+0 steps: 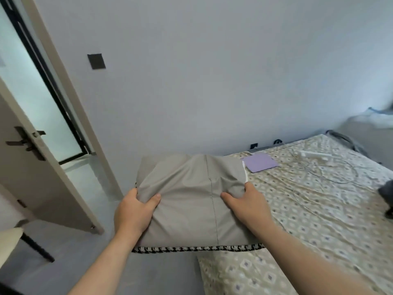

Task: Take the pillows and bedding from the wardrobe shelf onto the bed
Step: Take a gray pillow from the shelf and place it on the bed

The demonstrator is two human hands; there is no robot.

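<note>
Room: bedroom with a pale wall; door open at the left, wardrobe out of view.
Bed: bed at the right under a patterned sheet, near corner closest.
Pillow: grey pillow carried flat at the bed's near corner, partly over the sheet, partly over the floor; impossible to tell whether resting on the mattress yet.
Beneath it: houndstooth edge showing along the near side; part of the pillow or a second piece, cannot tell.
Left hand: left hand gripping the pillow's left side, thumb on top, fingers curled under.
Right hand: right hand clamped on the right side, thumb pressed into the cover.
Also on the bed: purple flat item just beyond the pillow; white power strip with a cable further along.
Done, by the look of it: pillow off the shelf and brought to the bed.
Left: setting it down and letting go; probably more trips for remaining bedding, though not checkable from this view.
</note>
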